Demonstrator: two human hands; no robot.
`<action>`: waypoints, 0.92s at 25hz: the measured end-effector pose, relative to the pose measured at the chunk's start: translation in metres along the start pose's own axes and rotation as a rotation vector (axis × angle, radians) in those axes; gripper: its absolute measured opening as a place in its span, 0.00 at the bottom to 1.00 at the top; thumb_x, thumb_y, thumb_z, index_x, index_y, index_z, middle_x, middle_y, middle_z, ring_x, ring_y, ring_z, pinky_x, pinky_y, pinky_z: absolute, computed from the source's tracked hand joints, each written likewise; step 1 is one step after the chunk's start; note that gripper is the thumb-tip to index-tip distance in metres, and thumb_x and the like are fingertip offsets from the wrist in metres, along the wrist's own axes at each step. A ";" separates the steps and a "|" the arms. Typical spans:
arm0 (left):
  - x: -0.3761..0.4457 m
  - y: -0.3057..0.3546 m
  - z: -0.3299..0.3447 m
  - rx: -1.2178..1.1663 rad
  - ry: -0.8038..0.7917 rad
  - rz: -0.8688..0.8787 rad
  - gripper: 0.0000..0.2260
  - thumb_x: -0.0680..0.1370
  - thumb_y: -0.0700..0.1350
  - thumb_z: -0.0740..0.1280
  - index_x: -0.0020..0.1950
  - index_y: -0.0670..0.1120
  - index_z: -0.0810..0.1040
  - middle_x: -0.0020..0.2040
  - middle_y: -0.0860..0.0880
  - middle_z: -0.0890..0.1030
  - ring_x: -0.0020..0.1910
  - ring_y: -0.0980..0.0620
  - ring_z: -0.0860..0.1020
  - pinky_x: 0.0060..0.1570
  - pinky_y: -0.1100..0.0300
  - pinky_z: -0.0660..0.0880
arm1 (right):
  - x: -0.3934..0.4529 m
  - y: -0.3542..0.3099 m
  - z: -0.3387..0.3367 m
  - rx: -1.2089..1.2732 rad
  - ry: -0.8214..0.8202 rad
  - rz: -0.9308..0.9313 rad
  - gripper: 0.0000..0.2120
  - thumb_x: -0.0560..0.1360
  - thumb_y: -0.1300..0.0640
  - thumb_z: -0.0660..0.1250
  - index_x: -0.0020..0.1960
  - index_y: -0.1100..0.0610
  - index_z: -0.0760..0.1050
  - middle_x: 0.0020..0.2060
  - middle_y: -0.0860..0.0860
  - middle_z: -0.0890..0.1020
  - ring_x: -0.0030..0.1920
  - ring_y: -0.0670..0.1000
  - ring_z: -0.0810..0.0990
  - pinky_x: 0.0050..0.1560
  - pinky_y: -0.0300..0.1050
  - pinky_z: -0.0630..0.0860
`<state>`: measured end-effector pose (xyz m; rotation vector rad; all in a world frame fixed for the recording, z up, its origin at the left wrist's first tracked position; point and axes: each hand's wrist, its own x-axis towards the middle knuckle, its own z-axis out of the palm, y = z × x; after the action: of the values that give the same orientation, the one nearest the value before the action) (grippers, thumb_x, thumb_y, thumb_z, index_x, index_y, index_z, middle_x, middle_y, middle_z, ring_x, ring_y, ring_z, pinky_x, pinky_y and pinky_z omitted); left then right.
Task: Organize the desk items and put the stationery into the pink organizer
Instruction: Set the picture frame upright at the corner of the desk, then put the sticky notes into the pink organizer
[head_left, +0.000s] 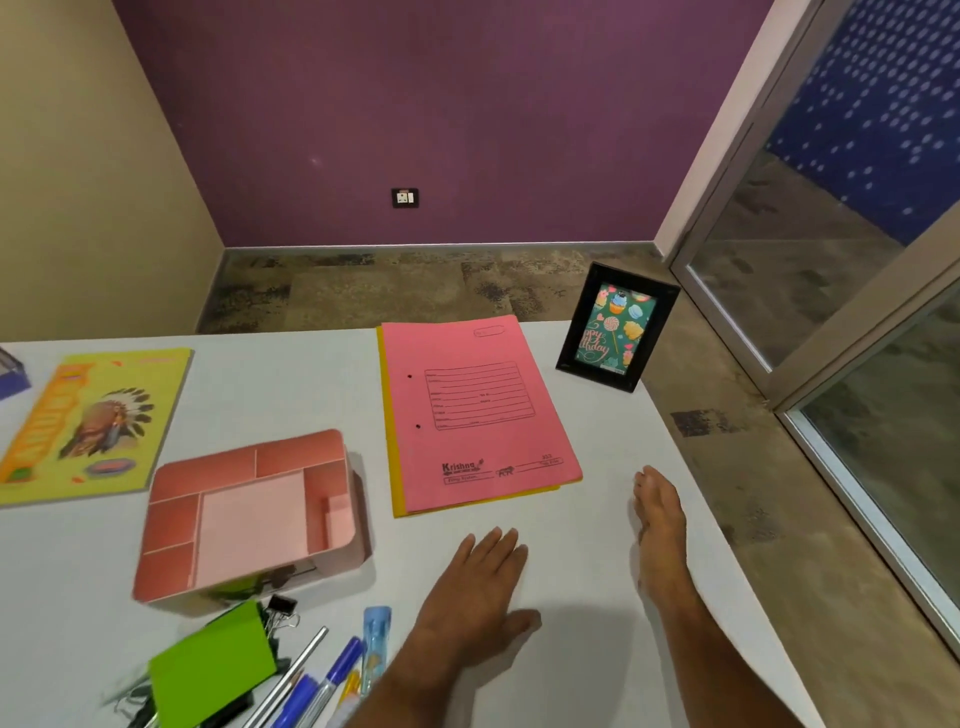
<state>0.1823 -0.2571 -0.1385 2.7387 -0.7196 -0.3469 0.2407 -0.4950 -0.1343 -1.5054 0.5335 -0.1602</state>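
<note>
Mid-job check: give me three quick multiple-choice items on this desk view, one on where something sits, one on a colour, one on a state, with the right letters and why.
1. Where does the picture frame stand?
A. At the far right corner of the desk
B. Inside the pink organizer
C. On the yellow book

2. What colour is the top folder?
A. Blue
B. Pink
C. White

3. What is in the pink organizer?
A. Pens
B. Binder clips
C. No stationery yet

Answers:
1. A, the frame stands upright near the far right corner of the desk, beyond the folder.
2. B, the top folder is pink, with a yellow one under it.
3. C, its compartments show bare; the pens, the green pad and the binder clip lie on the desk in front of it, and the left hand and the right hand rest flat and hold nothing.
</note>
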 end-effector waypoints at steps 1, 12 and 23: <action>-0.014 -0.004 0.000 0.010 -0.006 -0.024 0.34 0.79 0.65 0.54 0.79 0.49 0.50 0.81 0.49 0.48 0.79 0.50 0.45 0.74 0.54 0.36 | -0.015 0.003 0.003 -0.030 -0.012 0.006 0.24 0.76 0.42 0.61 0.70 0.47 0.68 0.68 0.44 0.72 0.71 0.47 0.68 0.69 0.47 0.63; -0.151 -0.048 -0.023 -0.043 0.267 -0.249 0.32 0.79 0.66 0.47 0.77 0.48 0.61 0.78 0.49 0.61 0.78 0.50 0.54 0.74 0.53 0.43 | -0.168 0.014 0.075 -0.351 -0.239 -0.066 0.23 0.79 0.45 0.63 0.72 0.44 0.64 0.72 0.46 0.67 0.72 0.49 0.66 0.71 0.51 0.65; -0.281 -0.093 -0.039 -0.114 0.151 -0.653 0.32 0.77 0.67 0.51 0.70 0.47 0.73 0.71 0.47 0.73 0.71 0.46 0.69 0.72 0.56 0.40 | -0.262 0.017 0.131 -1.096 -0.511 -0.516 0.44 0.68 0.23 0.30 0.78 0.43 0.43 0.77 0.41 0.39 0.78 0.45 0.41 0.76 0.45 0.42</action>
<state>-0.0029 -0.0284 -0.0894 2.7761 0.2448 -0.2937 0.0637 -0.2652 -0.0925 -2.6252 -0.2760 0.1596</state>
